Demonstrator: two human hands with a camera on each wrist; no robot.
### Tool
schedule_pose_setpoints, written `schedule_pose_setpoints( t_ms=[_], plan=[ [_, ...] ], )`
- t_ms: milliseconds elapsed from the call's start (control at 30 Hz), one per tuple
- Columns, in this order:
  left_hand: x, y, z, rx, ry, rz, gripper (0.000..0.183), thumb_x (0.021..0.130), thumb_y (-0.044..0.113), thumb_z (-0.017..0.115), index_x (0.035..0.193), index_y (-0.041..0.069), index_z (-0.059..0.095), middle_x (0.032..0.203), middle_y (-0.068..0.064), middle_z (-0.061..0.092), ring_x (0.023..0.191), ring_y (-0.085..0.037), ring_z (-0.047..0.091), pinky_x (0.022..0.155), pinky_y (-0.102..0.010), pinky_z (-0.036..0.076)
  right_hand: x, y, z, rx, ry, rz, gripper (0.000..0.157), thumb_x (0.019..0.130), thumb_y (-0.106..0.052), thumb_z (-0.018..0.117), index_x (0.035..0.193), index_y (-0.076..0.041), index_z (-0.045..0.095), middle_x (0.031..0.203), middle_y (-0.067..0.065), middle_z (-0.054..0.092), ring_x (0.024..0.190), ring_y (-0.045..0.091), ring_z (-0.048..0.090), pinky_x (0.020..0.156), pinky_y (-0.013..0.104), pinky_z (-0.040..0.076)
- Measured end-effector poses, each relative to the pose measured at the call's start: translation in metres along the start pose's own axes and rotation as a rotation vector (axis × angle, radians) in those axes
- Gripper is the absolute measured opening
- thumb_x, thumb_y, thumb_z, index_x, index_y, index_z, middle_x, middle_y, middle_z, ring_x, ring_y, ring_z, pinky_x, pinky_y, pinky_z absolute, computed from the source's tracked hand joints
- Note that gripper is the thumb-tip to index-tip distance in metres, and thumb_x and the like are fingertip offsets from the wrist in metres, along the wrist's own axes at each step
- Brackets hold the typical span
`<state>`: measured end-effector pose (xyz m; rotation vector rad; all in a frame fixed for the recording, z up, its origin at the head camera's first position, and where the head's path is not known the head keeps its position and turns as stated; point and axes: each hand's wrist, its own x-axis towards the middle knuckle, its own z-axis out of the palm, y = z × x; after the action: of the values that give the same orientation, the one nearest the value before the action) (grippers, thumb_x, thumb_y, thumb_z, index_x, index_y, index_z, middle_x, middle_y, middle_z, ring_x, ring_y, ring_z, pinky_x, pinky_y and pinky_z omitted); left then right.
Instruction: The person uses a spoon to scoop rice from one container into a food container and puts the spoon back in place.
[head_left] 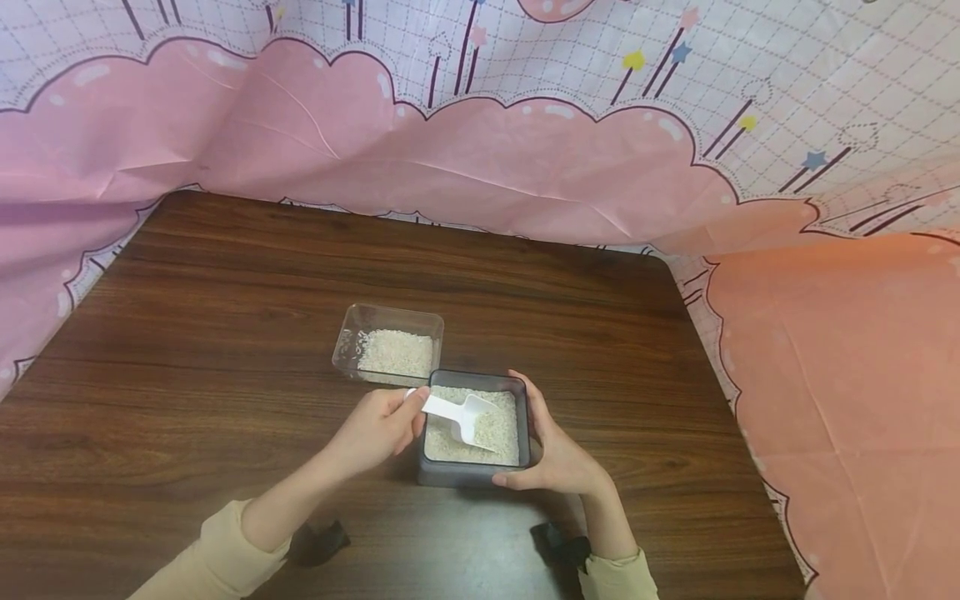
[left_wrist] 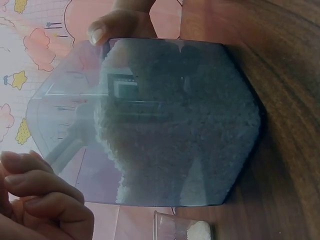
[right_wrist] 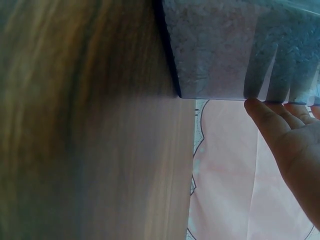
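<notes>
A white plastic scoop (head_left: 467, 417) lies with its bowl in the rice (head_left: 498, 437); a little rice sits in the bowl. My left hand (head_left: 382, 423) pinches the scoop's handle between thumb and fingers at the left rim. The rice fills much of a tall, see-through grey container (head_left: 457, 477) standing on the table. Around the container's right side, my right hand (head_left: 562, 457) steadies it, thumb at the near corner and fingers at the far one. In the right wrist view, its fingers (right_wrist: 270, 119) press on the container wall.
Behind and left of the grey container, a shallow clear tray (head_left: 350, 354) holds a smaller heap of rice. Both stand on a dark wood table (head_left: 225, 333). A patterned pink curtain (head_left: 480, 167) hangs along the table's far edge and sides.
</notes>
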<state>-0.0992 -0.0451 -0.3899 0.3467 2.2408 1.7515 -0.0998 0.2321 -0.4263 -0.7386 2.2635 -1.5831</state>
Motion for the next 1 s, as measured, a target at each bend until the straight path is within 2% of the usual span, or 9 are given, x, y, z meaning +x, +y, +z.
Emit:
schedule_pose_setpoints(
  t_ms=[100, 300, 400, 533, 800, 1000],
  plan=[
    [0.0, 0.0, -0.001, -0.006, 0.01, -0.001, 0.046, 0.105, 0.026, 0.045, 0.066, 0.003, 0.055, 0.043, 0.004, 0.04, 0.042, -0.009, 0.029, 0.044, -0.023, 0.022, 0.0, 0.0, 0.0, 0.008, 0.001, 0.01, 0.123, 0.065, -0.01, 0.089, 0.154, -0.029, 0.006, 0.152, 0.006, 0.024, 0.138, 0.028, 0.028, 0.108, 0.053, 0.028],
    [-0.001, -0.002, -0.004, -0.036, 0.021, -0.013, 0.046, 0.105, 0.026, 0.043, 0.067, 0.002, 0.054, 0.044, 0.003, 0.041, 0.042, -0.009, 0.03, 0.044, -0.021, 0.023, -0.002, 0.0, 0.0, 0.013, -0.006, 0.005, 0.122, 0.067, -0.01, 0.089, 0.154, -0.028, 0.005, 0.153, 0.005, 0.024, 0.138, 0.026, 0.028, 0.109, 0.033, 0.029],
    [-0.003, -0.004, -0.007, -0.056, 0.03, 0.001, 0.046, 0.105, 0.026, 0.043, 0.068, 0.002, 0.054, 0.045, 0.002, 0.041, 0.042, -0.009, 0.03, 0.045, -0.022, 0.023, -0.001, 0.001, -0.001, 0.022, -0.009, -0.008, 0.122, 0.067, -0.009, 0.088, 0.154, -0.027, 0.005, 0.152, 0.006, 0.025, 0.137, 0.025, 0.029, 0.108, 0.028, 0.03],
    [-0.005, -0.007, -0.011, -0.085, 0.055, 0.041, 0.046, 0.106, 0.024, 0.042, 0.068, 0.0, 0.053, 0.043, 0.002, 0.039, 0.042, -0.008, 0.028, 0.045, -0.022, 0.023, -0.001, 0.002, -0.001, 0.021, -0.013, -0.008, 0.122, 0.067, -0.01, 0.088, 0.154, -0.028, 0.005, 0.151, 0.005, 0.027, 0.136, 0.023, 0.031, 0.108, 0.03, 0.031],
    [-0.007, -0.014, -0.014, -0.194, 0.092, 0.146, 0.045, 0.106, 0.017, 0.039, 0.067, -0.004, 0.05, 0.043, -0.001, 0.038, 0.043, -0.008, 0.033, 0.046, -0.025, 0.028, 0.0, 0.002, -0.001, 0.015, -0.01, 0.001, 0.123, 0.067, -0.01, 0.089, 0.154, -0.029, 0.005, 0.15, 0.004, 0.027, 0.136, 0.024, 0.031, 0.107, 0.035, 0.034],
    [-0.008, -0.016, -0.017, -0.259, 0.092, 0.195, 0.047, 0.106, 0.017, 0.037, 0.067, -0.006, 0.047, 0.044, 0.001, 0.037, 0.041, -0.015, 0.031, 0.044, -0.026, 0.027, -0.001, 0.003, -0.001, 0.003, -0.01, 0.002, 0.124, 0.066, -0.01, 0.089, 0.154, -0.03, 0.004, 0.151, 0.004, 0.025, 0.137, 0.024, 0.03, 0.107, 0.04, 0.032]
  ],
)
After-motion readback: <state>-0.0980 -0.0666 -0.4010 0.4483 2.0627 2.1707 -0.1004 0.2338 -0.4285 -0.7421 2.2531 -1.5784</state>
